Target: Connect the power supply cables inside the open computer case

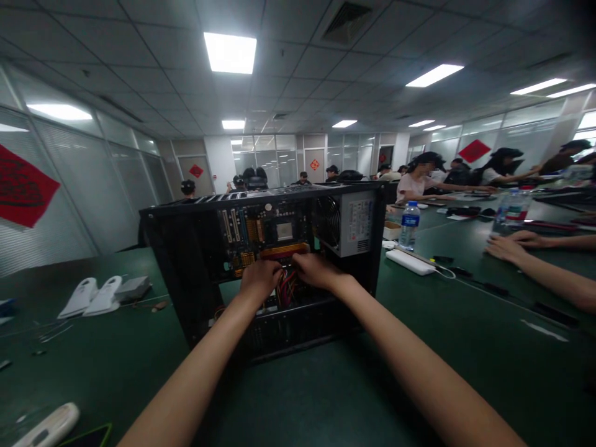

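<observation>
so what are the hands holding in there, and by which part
Both the left hand and right hand are inside the open computer case, closed around the red cables below the motherboard. The exact grip point cannot be told.

A large open-plan office fitted out as a shared workroom is shown. A suspended tile ceiling (153,56) with recessed light panels (230,52) and an air vent (347,22) is seen overhead. The room is enclosed by glazed partitions (69,186), on which red diamond-shaped paper decorations (21,186) are hung. Long surfaces covered in green are arranged as one continuous desk (465,335), along which several seated people (419,180) are ranged at work. An opened computer case (261,261), water bottles (410,225) and a white power strip (410,261) are laid out on it.
</observation>
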### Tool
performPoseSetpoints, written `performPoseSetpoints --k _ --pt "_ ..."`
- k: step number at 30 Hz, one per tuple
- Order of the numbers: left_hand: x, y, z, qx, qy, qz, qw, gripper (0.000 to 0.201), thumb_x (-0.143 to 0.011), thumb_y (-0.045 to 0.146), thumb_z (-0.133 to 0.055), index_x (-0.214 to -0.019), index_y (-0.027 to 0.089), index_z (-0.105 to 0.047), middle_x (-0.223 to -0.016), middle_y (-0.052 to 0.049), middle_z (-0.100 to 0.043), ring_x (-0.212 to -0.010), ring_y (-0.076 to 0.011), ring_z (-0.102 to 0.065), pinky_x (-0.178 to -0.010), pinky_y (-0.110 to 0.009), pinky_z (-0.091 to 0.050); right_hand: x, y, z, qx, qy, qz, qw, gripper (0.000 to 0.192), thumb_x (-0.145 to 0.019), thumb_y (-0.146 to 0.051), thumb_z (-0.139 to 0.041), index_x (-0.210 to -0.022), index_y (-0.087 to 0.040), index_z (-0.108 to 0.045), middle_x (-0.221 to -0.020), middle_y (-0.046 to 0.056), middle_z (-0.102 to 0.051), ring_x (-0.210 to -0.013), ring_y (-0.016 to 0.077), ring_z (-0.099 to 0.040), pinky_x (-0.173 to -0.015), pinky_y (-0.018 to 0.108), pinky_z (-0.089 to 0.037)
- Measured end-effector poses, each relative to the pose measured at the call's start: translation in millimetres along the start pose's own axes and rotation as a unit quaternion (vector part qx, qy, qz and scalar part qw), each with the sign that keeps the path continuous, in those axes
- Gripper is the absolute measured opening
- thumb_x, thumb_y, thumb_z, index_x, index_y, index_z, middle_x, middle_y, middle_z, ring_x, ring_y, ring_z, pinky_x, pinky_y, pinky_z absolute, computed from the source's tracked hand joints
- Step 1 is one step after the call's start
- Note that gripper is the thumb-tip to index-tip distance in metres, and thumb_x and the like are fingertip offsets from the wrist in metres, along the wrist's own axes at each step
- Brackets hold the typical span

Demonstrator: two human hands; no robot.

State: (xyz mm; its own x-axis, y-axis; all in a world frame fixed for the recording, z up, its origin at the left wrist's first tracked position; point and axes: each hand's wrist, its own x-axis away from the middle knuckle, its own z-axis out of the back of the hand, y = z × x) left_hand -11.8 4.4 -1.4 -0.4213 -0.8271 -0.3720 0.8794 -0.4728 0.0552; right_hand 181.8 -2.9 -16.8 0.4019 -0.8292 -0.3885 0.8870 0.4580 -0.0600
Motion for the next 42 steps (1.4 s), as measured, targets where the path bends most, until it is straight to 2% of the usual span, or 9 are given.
performPoseSetpoints --k 6,13,17,22,36,42 --pt "-1.8 1.9 1.3 -0.015 -0.011 0.007 1.000 0.025 -0.095 0.036 -0.054 -0.104 0.031 -0.078 -0.101 -0.004 -0.079 -0.096 -0.0287 -0.073 -0.076 -0.035 -0.052 -1.1 6.5 -4.7 -0.069 0.012 -0.021 0.997 0.020 -0.089 -0.006 -0.059 -0.106 -0.012 -0.066 -0.109 0.011 -0.071 -0.104 0.0195 -0.065 -0.082 0.024 -0.043" --pt "-2.2 7.0 2.1 -0.012 -0.011 0.004 1.000 0.027 -0.094 0.033 -0.054 -0.105 0.031 -0.078 -0.106 -0.004 -0.078 -0.100 -0.0289 -0.072 -0.079 -0.036 -0.052 -1.2 3.3 3.2 -0.038 -0.020 -0.061 0.997 0.019 -0.093 -0.015 -0.057 -0.101 -0.013 -0.075 -0.102 0.010 -0.075 -0.095 0.0201 -0.069 -0.077 0.025 -0.046" --pt "-2.3 8.2 1.0 -0.018 -0.011 0.000 1.000 0.027 -0.094 0.034 -0.054 -0.106 0.030 -0.078 -0.105 -0.005 -0.078 -0.100 -0.0285 -0.072 -0.078 -0.035 -0.052 -0.2 -1.3 6.4 -0.015 -0.050 -0.073 0.996 0.026 -0.096 -0.016 -0.052 -0.103 -0.016 -0.077 -0.105 0.012 -0.075 -0.099 0.0215 -0.069 -0.083 0.026 -0.047" --pt "-1.9 10.3 1.3 -0.023 -0.016 0.005 1.000 0.028 -0.094 0.034 -0.053 -0.107 0.029 -0.077 -0.106 -0.006 -0.078 -0.099 -0.0280 -0.072 -0.079 -0.035 -0.052 0.3 -3.7 7.1 -0.002 -0.049 -0.085 0.995 0.029 -0.096 -0.017 -0.052 -0.110 -0.016 -0.077 -0.108 0.014 -0.075 -0.104 0.0227 -0.068 -0.089 0.027 -0.046" --pt "-2.1 12.9 2.1 -0.038 -0.014 0.022 0.999 0.029 -0.093 0.036 -0.053 -0.108 0.030 -0.077 -0.104 -0.006 -0.078 -0.097 -0.0284 -0.072 -0.078 -0.035 -0.052 0.7 -1.2 5.9 0.020 -0.052 -0.064 0.996 0.026 -0.095 -0.018 -0.051 -0.100 -0.013 -0.076 -0.103 0.014 -0.074 -0.096 0.0232 -0.069 -0.077 0.027 -0.046" --pt "-0.2 13.1 4.5 -0.026 -0.026 0.021 0.999 0.029 -0.094 0.034 -0.052 -0.110 0.030 -0.076 -0.107 -0.007 -0.077 -0.099 -0.0287 -0.071 -0.081 -0.036 -0.051 0.0 0.0 5.7 0.009 -0.057 -0.059 0.997 0.025 -0.096 -0.018 -0.052 -0.099 -0.016 -0.077 -0.102 0.012 -0.075 -0.097 0.0237 -0.069 -0.078 0.028 -0.046"
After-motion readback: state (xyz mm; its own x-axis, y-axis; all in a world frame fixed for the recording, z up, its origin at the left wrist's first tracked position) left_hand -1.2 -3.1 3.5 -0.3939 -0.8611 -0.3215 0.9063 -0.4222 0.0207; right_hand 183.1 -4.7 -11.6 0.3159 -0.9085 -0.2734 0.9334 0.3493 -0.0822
